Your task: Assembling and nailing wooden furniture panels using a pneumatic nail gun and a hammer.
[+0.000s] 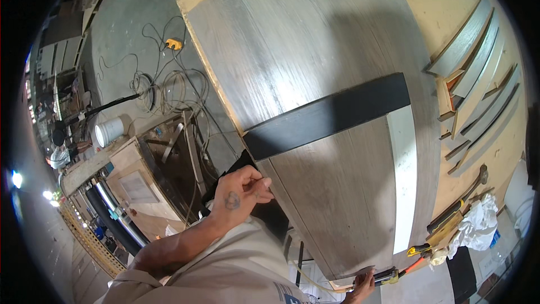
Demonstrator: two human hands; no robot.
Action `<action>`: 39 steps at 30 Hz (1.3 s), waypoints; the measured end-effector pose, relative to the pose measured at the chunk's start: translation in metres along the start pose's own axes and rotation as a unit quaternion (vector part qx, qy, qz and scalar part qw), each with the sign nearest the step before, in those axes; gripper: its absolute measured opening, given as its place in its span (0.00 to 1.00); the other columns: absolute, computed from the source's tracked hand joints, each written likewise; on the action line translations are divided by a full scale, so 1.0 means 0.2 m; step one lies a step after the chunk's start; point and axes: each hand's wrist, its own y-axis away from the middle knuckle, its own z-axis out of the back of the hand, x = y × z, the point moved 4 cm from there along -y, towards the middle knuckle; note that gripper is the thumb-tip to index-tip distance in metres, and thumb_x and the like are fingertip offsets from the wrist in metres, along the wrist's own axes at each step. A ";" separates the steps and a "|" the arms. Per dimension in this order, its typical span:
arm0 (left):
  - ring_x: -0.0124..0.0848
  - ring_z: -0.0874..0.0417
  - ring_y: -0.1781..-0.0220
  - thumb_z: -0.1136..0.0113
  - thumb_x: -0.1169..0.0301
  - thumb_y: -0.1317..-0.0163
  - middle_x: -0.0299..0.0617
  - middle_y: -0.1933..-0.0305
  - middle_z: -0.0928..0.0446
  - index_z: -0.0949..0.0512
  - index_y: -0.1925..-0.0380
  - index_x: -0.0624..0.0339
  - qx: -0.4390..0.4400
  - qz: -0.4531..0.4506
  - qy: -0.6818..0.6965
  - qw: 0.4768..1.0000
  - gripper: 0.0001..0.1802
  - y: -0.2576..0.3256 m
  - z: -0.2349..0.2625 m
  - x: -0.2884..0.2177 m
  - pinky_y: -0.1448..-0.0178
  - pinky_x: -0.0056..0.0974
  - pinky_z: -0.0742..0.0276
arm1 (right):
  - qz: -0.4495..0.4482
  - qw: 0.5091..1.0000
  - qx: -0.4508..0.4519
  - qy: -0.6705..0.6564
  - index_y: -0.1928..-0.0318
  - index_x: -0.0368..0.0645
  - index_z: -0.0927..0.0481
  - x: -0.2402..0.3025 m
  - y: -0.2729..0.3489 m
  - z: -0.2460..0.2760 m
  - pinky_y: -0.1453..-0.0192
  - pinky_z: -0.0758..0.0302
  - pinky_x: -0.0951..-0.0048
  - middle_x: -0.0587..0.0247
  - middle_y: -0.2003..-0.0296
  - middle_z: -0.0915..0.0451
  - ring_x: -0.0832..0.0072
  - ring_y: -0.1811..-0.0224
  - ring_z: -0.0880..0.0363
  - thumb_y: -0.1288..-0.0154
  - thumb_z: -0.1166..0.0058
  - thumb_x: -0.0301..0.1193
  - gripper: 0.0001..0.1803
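Observation:
A large grey wood-grain panel lies on the workbench, with a black strip across it and a white strip along its right side. My left hand rests at the panel's left edge, just below the end of the black strip, fingers curled against the edge. My right hand shows only partly at the bottom, at the panel's near corner, beside a yellow and black tool. I cannot tell whether it grips anything.
Several cut grey panel pieces are stacked at the right on the plywood bench. A hammer, a screwdriver and a white rag lie at lower right. Cables, a white bucket and a wooden cabinet are on the floor left.

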 end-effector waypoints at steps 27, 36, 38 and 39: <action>0.51 0.47 0.23 0.52 0.71 0.28 0.63 0.27 0.47 0.51 0.32 0.80 0.049 0.068 0.311 0.947 0.33 0.20 -0.04 -0.16 0.22 0.53 0.49 | 0.005 0.998 -0.045 -0.052 0.41 0.26 0.30 0.08 -0.06 -0.07 0.43 0.30 0.60 0.49 0.47 0.23 0.62 0.44 0.25 0.39 0.38 0.33 0.31; 0.48 0.45 0.24 0.51 0.73 0.29 0.62 0.27 0.46 0.49 0.30 0.75 0.096 0.058 0.267 0.957 0.32 0.19 -0.10 -0.17 0.22 0.50 0.50 | 0.073 0.994 -0.078 -0.037 0.48 0.25 0.23 -0.07 -0.15 0.00 0.49 0.25 0.72 0.55 0.55 0.17 0.71 0.56 0.21 0.43 0.32 0.32 0.27; 0.44 0.42 0.24 0.52 0.74 0.28 0.59 0.28 0.42 0.44 0.31 0.72 -0.007 -0.191 -0.054 0.980 0.28 0.27 -0.12 -0.26 0.23 0.45 0.47 | 0.057 0.991 -0.104 0.061 0.45 0.25 0.25 0.00 -0.12 -0.02 0.41 0.27 0.67 0.45 0.52 0.18 0.63 0.50 0.19 0.45 0.31 0.33 0.32; 0.44 0.42 0.24 0.52 0.74 0.28 0.59 0.28 0.42 0.44 0.31 0.72 0.045 -0.200 -0.086 0.975 0.28 0.29 -0.21 -0.30 0.23 0.45 0.47 | 0.066 0.992 -0.108 0.006 0.43 0.26 0.26 0.08 -0.05 -0.03 0.39 0.28 0.66 0.41 0.49 0.20 0.60 0.46 0.20 0.45 0.32 0.33 0.32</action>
